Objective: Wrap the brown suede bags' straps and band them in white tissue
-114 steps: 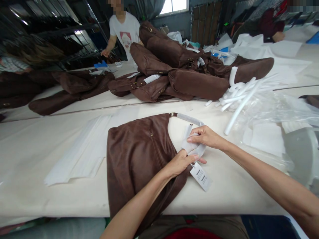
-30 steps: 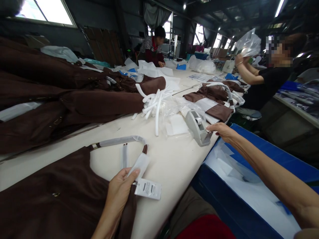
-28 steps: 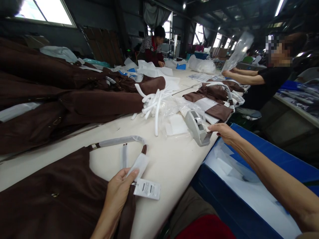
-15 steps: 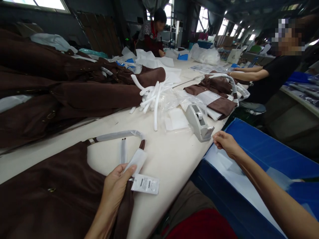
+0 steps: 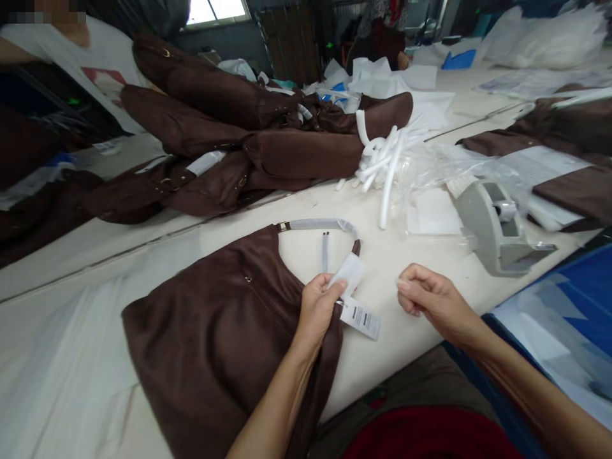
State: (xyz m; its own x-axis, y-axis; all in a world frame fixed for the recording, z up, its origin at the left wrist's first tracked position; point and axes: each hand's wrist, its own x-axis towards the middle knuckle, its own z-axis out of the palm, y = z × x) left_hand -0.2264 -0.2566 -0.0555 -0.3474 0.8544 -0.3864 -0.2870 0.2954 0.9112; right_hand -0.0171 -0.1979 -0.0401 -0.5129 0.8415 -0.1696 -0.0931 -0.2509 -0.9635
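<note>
A dark brown handbag (image 5: 205,306) lies on the table, its strap arching toward the right. My left hand (image 5: 321,303) is closed around the strap, thumb pressing a white wrapping sheet (image 5: 351,271) against it. A white printed tag (image 5: 359,317) hangs beside these fingers. Part of the strap has a pale translucent wrap (image 5: 315,224). To the right, my right hand (image 5: 428,296) pinches a small, clear piece of tape (image 5: 400,282) between thumb and fingertips, apart from the bag. The grey tape dispenser (image 5: 492,229) stands beyond that hand.
Several brown bags (image 5: 306,153) are piled at the back left, near a person in a white shirt (image 5: 109,70). White foam tubes (image 5: 385,166) and plastic bags lie mid-table. A blue bin (image 5: 583,274) with white sheets stands at the right edge.
My right hand has moved left from beside the tape dispenser toward the bag strap. My left hand keeps its hold. The view has turned left, bringing more of the bag into sight.
</note>
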